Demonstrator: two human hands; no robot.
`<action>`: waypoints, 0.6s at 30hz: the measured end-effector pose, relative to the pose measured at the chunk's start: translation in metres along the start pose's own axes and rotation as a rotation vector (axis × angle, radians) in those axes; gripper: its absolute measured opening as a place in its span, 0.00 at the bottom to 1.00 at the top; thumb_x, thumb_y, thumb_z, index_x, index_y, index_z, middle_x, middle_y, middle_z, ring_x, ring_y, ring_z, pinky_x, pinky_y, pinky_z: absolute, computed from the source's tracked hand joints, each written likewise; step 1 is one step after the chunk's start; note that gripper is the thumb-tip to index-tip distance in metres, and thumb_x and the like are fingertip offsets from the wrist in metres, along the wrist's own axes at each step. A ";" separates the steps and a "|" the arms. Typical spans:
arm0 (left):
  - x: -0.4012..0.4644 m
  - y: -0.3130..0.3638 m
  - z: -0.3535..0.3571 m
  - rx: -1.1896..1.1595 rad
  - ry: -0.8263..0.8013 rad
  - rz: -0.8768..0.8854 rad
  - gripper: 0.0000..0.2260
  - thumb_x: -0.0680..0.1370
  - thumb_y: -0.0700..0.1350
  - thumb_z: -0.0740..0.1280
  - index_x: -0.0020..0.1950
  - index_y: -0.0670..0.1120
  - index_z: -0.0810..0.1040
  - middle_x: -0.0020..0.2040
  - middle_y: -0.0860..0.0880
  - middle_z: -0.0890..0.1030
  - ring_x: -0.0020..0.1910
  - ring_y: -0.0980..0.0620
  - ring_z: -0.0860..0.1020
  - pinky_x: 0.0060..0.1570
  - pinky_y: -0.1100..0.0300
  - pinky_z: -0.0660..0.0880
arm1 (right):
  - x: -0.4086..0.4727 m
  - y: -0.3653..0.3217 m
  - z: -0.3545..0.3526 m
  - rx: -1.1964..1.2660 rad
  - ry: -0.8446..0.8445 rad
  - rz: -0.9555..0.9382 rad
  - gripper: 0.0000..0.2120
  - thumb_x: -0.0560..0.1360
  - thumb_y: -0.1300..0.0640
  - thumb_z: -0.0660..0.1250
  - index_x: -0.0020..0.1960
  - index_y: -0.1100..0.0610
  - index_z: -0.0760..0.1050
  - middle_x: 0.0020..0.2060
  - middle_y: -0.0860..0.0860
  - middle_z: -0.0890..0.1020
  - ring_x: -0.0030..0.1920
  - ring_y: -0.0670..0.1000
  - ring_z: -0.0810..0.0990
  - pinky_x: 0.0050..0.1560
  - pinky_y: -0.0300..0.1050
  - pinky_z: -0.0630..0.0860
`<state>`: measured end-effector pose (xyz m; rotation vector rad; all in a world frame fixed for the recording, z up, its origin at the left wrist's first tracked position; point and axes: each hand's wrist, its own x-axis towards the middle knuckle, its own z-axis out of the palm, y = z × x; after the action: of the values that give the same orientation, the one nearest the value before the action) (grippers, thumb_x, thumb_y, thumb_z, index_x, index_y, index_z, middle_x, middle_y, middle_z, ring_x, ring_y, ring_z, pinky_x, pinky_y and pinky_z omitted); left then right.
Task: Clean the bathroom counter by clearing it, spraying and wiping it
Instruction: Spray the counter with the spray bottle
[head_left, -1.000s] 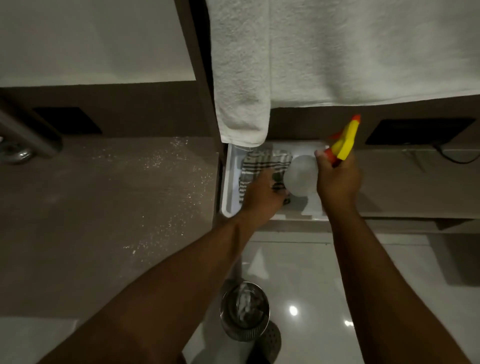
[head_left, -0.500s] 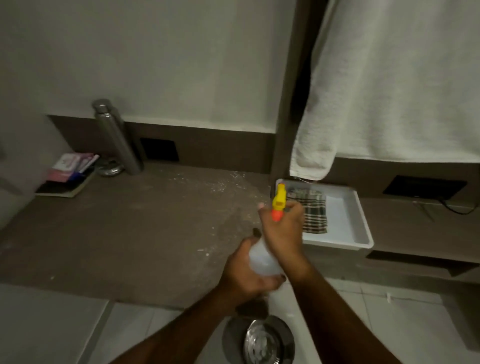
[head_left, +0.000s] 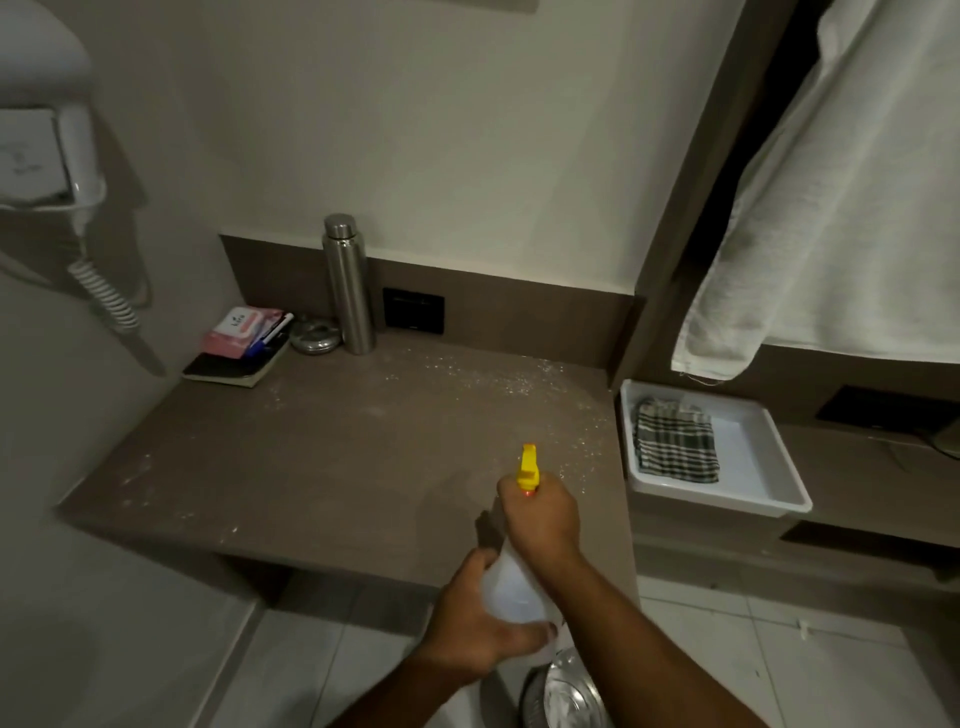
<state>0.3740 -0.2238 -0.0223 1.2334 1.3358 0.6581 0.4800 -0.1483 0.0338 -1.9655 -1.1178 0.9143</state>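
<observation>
Both hands hold one spray bottle (head_left: 511, 587) at lower centre of the frame. Right hand (head_left: 543, 517): grip wrapped tight around the bottle's neck, just below the yellow nozzle (head_left: 529, 464), which points toward the upper part of the frame. Left hand (head_left: 480, 631): grip curled under and around the white bottle body, supporting its base. The bottle is held over the near edge of the brown surface (head_left: 332, 457), not touching it.

White specks lie scattered on the surface, densest toward its far right corner and right edge, with a few near the left edge.

At upper left of the surface, against the back wall: a steel flask (head_left: 349, 286) standing upright; a round metal dish (head_left: 315, 335) just beside its base; a dark notebook (head_left: 234, 366) lying flat, with a pink packet (head_left: 240, 330) and pens on top.

Right of the surface, on a lower shelf: a white tray (head_left: 748, 457) containing a folded checked cloth (head_left: 674, 447) in its left half. A white towel (head_left: 841, 208) hangs above the tray. A wall-mounted hair dryer (head_left: 49, 135) with coiled cord occupies the upper left of the frame. A metal bin (head_left: 563, 699) stands on the tiled floor at bottom centre.
</observation>
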 end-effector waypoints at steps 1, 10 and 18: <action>-0.003 -0.002 -0.001 0.003 -0.012 -0.010 0.39 0.49 0.61 0.82 0.56 0.62 0.70 0.51 0.60 0.80 0.46 0.68 0.79 0.38 0.73 0.74 | -0.004 0.001 0.003 -0.019 0.026 0.011 0.10 0.73 0.51 0.66 0.36 0.55 0.74 0.32 0.52 0.78 0.35 0.54 0.77 0.37 0.44 0.69; -0.021 -0.021 -0.016 0.053 -0.087 -0.044 0.40 0.51 0.60 0.82 0.59 0.60 0.69 0.54 0.59 0.77 0.51 0.61 0.78 0.42 0.71 0.74 | -0.022 0.021 0.019 -0.008 -0.027 0.076 0.13 0.73 0.51 0.65 0.42 0.61 0.79 0.38 0.57 0.83 0.41 0.58 0.81 0.46 0.50 0.77; -0.042 -0.040 -0.019 0.126 -0.120 -0.061 0.40 0.51 0.65 0.80 0.59 0.62 0.68 0.54 0.61 0.78 0.51 0.65 0.77 0.42 0.74 0.73 | -0.042 0.044 0.030 -0.051 0.026 0.131 0.12 0.73 0.49 0.65 0.40 0.58 0.78 0.35 0.54 0.81 0.37 0.54 0.79 0.40 0.46 0.74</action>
<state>0.3363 -0.2686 -0.0407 1.3066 1.3259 0.4553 0.4569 -0.1966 -0.0083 -2.1067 -1.0169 0.9332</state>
